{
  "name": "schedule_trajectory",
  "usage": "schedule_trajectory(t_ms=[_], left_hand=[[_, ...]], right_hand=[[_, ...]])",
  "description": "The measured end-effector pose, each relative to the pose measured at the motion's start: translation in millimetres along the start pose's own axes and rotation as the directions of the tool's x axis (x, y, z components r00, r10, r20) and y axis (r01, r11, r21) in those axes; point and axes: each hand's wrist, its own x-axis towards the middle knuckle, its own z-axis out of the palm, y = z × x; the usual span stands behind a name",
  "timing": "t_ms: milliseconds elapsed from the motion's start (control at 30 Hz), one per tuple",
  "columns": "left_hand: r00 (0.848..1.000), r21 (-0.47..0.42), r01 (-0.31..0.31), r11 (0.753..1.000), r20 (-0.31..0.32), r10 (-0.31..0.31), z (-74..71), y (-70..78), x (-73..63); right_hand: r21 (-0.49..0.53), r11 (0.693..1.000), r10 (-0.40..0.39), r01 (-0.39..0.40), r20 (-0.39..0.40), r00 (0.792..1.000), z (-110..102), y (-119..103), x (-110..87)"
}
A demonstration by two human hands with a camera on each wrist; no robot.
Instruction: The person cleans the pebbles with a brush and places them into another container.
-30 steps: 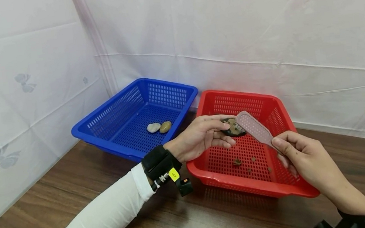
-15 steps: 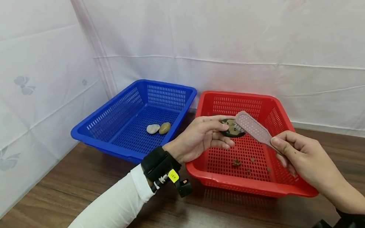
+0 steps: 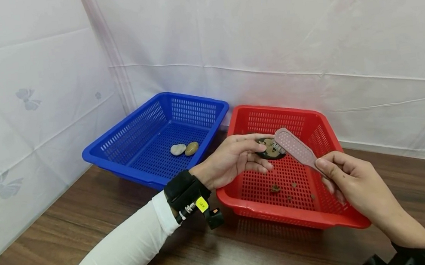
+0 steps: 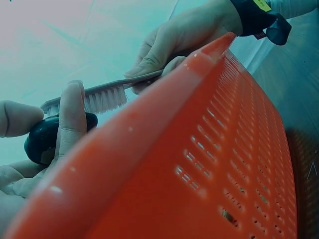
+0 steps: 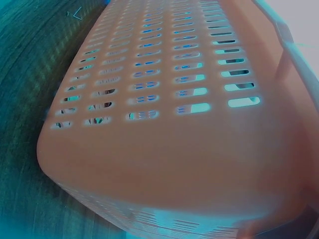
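Observation:
Over the red basket (image 3: 295, 216), my left hand (image 3: 234, 156) holds a smooth dark stone (image 3: 271, 149) with brown dirt on its upper face. My right hand (image 3: 357, 182) grips the handle of a pink brush (image 3: 297, 148) whose back is dotted with small marks. In the left wrist view, the white bristles (image 4: 105, 101) point down at the top of the stone, between the left thumb and a finger. Only the red basket's outside shows in the right wrist view, so the hand and brush are out of sight there.
Dark crumbs (image 3: 275, 189) lie on the red basket's floor. To the left stands a blue basket (image 3: 117, 170) with a white stone (image 3: 178, 149) and a tan stone (image 3: 191, 148) inside. Both baskets stand on a wooden table (image 3: 226, 260), with white cloth (image 3: 263, 27) hanging behind.

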Motion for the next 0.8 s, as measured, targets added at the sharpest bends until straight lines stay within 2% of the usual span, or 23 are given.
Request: schedule_trajectory(t_ms=[800], left_hand=[[1.000,0.010,-0.001,1.000,-0.012,0.001,-0.5,-0.7,0.2]], right_hand=[[0.025,1.000,0.010,-0.010,0.003,1.000,0.0,-0.3,0.8]])
